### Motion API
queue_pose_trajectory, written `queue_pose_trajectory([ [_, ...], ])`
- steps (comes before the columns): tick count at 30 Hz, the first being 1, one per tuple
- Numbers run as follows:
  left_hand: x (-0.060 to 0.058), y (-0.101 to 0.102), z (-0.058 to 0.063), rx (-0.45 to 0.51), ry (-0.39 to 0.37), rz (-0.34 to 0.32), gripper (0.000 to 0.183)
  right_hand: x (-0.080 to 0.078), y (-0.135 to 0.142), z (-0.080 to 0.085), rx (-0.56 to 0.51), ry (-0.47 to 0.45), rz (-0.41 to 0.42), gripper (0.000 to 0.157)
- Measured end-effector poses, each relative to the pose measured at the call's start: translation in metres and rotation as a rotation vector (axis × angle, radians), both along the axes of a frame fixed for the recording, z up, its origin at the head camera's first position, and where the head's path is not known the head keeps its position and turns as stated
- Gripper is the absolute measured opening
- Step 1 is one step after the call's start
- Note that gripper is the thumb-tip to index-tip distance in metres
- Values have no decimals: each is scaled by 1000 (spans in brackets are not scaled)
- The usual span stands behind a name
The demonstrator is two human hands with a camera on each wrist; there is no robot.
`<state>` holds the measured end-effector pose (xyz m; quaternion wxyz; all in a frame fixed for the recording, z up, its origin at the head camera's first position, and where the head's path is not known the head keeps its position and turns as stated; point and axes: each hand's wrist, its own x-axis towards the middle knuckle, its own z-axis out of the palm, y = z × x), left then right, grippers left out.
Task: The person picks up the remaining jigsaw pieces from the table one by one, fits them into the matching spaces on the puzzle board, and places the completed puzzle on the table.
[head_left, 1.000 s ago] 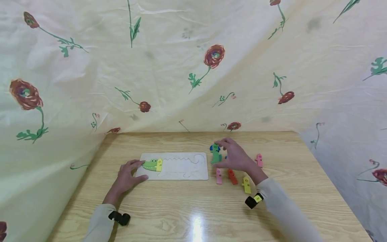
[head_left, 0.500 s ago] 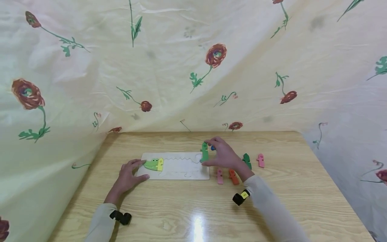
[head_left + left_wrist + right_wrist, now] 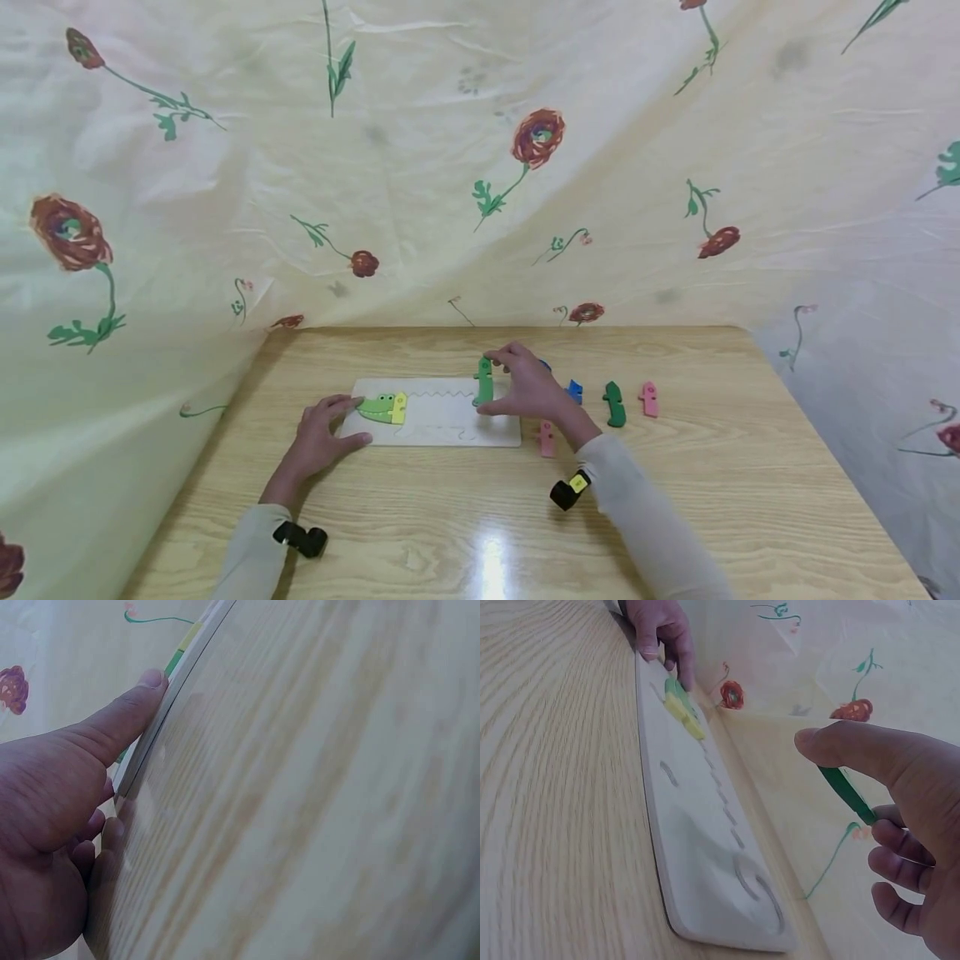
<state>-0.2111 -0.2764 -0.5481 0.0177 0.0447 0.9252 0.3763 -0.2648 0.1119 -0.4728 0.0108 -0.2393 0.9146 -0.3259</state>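
Note:
A pale puzzle board (image 3: 442, 429) with a grooved crocodile outline lies on the table. A green crocodile-head piece (image 3: 375, 408) and a yellow piece (image 3: 399, 408) sit in its left part. My left hand (image 3: 318, 437) holds the board's left end; the thumb is at the near edge, and a fingertip touches the head piece. Above the board's right part, my right hand (image 3: 528, 387) pinches a long green puzzle piece (image 3: 484, 383) upright between thumb and fingers. In the right wrist view this green piece (image 3: 846, 793) is seen edge-on, clear of the board (image 3: 697, 847).
To the right of the board lie a pink piece (image 3: 547, 439), a blue piece (image 3: 575, 392), a dark green piece (image 3: 615, 405) and another pink piece (image 3: 649, 400). The right hand and forearm hide part of this area. A flowered cloth (image 3: 420, 208) hangs behind the wooden table (image 3: 420, 517).
The right hand has picked up the green piece from beside the board and carried it left over the board's right part. The left hand has stayed at the board's left end.

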Motion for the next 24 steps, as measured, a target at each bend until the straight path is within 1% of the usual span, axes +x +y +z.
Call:
queue_pose_trajectory([
  [4,0,0,0,-10,-1,3,80,-1,-10,-3,-29,4,5,90],
  [9,0,1,0,-14,0,-3,80,-2,-22,-6,-23,25,9,91],
  [17,-1,3,2,-12,11,-3,78,-5,-39,-11,-26,0,35,91],
  [24,1,3,3,-16,6,-3,78,-3,-55,-13,-38,-23,63,92],
])
